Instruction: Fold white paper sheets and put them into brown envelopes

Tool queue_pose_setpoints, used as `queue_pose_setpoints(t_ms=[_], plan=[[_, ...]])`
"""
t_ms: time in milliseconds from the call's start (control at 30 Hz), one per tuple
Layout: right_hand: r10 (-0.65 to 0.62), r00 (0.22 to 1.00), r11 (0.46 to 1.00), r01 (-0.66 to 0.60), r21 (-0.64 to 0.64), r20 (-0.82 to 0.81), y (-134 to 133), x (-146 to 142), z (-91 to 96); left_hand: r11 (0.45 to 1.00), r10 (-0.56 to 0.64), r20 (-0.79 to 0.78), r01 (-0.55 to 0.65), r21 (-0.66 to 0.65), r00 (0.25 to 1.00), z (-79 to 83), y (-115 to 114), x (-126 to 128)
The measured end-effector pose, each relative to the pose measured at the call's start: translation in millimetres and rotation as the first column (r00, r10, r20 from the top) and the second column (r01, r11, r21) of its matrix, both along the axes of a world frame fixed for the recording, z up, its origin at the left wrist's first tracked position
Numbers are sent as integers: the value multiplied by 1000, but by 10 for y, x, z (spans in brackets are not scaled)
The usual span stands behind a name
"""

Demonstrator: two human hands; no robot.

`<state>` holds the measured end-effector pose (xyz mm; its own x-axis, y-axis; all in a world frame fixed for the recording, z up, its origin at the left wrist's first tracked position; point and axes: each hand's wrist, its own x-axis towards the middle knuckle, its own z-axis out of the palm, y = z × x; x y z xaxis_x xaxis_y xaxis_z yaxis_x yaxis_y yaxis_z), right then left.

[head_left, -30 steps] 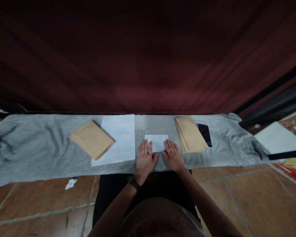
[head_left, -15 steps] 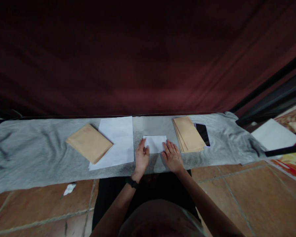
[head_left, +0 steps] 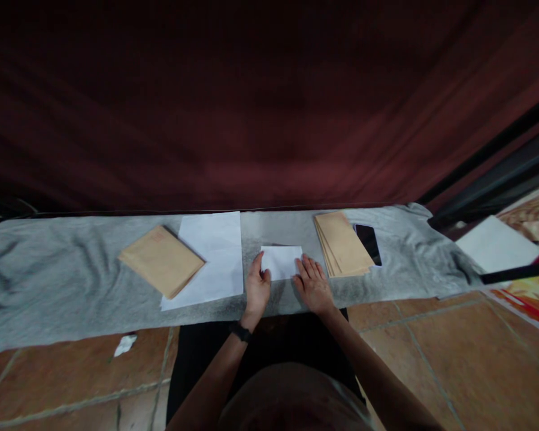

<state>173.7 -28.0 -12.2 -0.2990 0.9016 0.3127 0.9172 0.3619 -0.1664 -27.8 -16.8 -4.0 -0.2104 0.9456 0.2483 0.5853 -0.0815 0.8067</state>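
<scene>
Nearest you, a black band (head_left: pixel 240 331) circles your left wrist. Beyond it, your left hand (head_left: pixel 257 288) stands partly on edge, thumb a little apart from the fingers, right at the left end of a small white paper (head_left: pixel 282 262); whether they pinch it, I cannot tell. Your right hand (head_left: pixel 315 287) lies palm down, fingers stretched out nearly straight and slightly spread, their tips on the paper's right end, gripping nothing.

The paper lies flat between your two hands, just ahead of the palms, its long axis running left to right, so each hand has a short end (neither is clearly nearer). Under it spreads a grey cloth (head_left: pixel 94 281).

To your left, brown envelopes (head_left: pixel 161 260) overlap large white sheets (head_left: pixel 220 269). To your right, a fanned envelope stack (head_left: pixel 345 242) partly covers a phone (head_left: pixel 369 242). Farthest off hangs a dark red curtain (head_left: pixel 269 149).
</scene>
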Motion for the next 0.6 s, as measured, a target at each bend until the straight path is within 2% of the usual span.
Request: queue_pose_setpoints(t_ms=[400, 500, 600], plan=[[-5, 1000, 1000, 5, -4, -23, 10, -4, 17, 999, -42, -53, 41, -17, 998, 13, -54, 6], [-1, 999, 1000, 1, -8, -40, 37, -61, 63, 999, -39, -78, 38, -14, 996, 19, -68, 20], [53, 997, 998, -55, -39, -61, 80, -192, 138, 999, -32, -85, 30, -22, 996, 42, -79, 38]])
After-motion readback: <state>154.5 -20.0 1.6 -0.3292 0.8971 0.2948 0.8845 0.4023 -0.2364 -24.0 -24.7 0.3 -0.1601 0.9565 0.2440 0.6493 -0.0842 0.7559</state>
